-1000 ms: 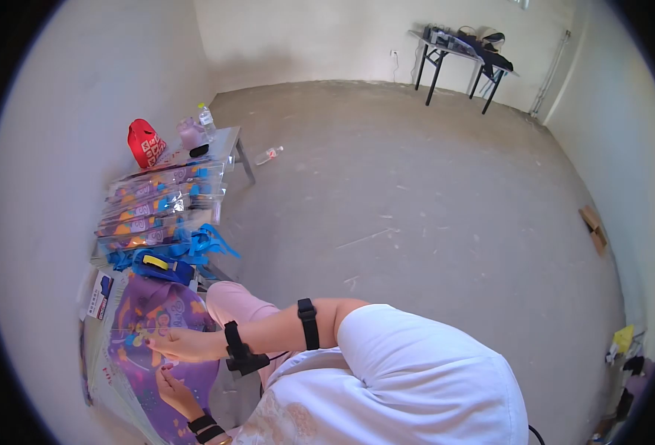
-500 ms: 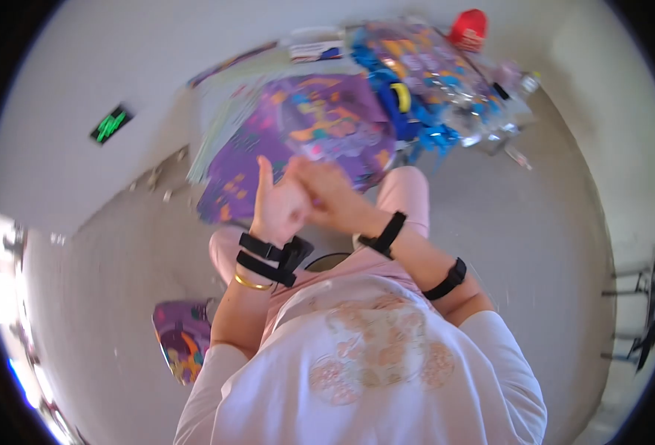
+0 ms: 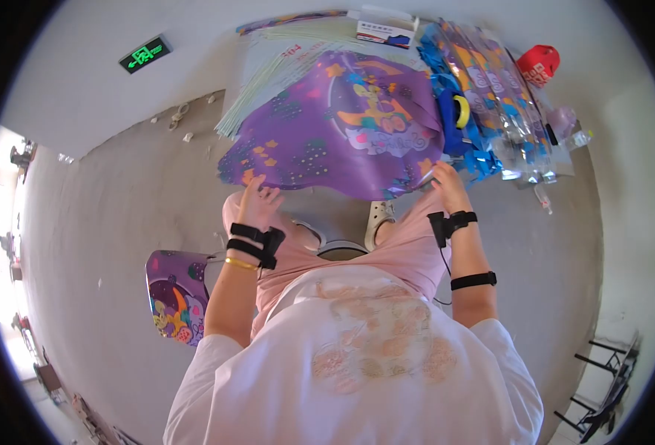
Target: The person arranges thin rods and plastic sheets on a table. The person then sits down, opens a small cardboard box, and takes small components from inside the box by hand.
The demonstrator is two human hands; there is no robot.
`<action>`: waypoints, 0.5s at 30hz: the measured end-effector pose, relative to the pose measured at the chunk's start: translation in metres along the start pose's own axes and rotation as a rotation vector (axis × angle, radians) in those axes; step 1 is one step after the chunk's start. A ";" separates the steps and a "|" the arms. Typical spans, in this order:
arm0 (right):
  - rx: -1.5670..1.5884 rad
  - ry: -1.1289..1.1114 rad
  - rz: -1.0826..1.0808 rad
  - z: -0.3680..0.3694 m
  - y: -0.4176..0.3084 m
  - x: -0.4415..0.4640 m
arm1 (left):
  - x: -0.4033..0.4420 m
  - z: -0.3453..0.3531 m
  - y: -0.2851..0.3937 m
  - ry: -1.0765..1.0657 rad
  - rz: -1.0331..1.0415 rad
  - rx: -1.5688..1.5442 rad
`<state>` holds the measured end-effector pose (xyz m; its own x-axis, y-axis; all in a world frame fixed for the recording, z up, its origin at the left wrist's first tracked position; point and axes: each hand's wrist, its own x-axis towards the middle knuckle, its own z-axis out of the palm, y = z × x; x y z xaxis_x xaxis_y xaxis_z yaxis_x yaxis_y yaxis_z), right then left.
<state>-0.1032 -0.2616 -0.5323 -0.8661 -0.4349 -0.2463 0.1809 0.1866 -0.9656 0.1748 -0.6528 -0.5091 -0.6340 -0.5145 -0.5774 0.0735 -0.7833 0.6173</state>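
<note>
A purple sheet printed with a cartoon figure, moon and stars lies over the work surface, its near edge bulging towards my knees. My left hand is at its near left corner, fingers apart and fingertips close to or touching the edge. At the near right corner, my right hand has its fingers closed on the sheet's edge. Black straps are round both wrists.
Behind the sheet lie pale thin strips and a white box. To the right are a blue tape dispenser, shiny printed packets and a red bag. A purple printed piece is low on the left.
My hands were together in front of the sheet; they have separated to its two near corners. The sheet's near edge now bows towards me. The view has shifted slightly.
</note>
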 end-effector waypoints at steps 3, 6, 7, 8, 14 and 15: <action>0.486 0.184 0.306 0.001 0.028 0.023 | 0.053 -0.023 -0.021 0.082 -0.126 -0.129; 0.611 0.327 0.522 0.005 0.057 0.042 | 0.086 -0.039 -0.039 0.152 -0.110 -0.074; 0.580 0.339 0.559 0.008 0.066 0.047 | 0.090 -0.043 -0.041 0.177 -0.121 -0.042; 0.583 0.301 0.528 0.014 0.072 0.050 | 0.093 -0.042 -0.044 0.200 -0.132 -0.012; 0.440 0.362 0.808 0.034 0.090 0.075 | 0.103 -0.044 -0.044 0.286 -0.118 -0.014; 0.427 0.288 0.778 0.035 0.090 0.076 | 0.107 -0.045 -0.044 0.261 -0.109 -0.016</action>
<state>-0.1362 -0.3084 -0.6405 -0.5012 -0.0772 -0.8619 0.8652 -0.0306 -0.5004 0.1385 -0.6891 -0.6222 -0.4189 -0.4977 -0.7595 0.0295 -0.8434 0.5364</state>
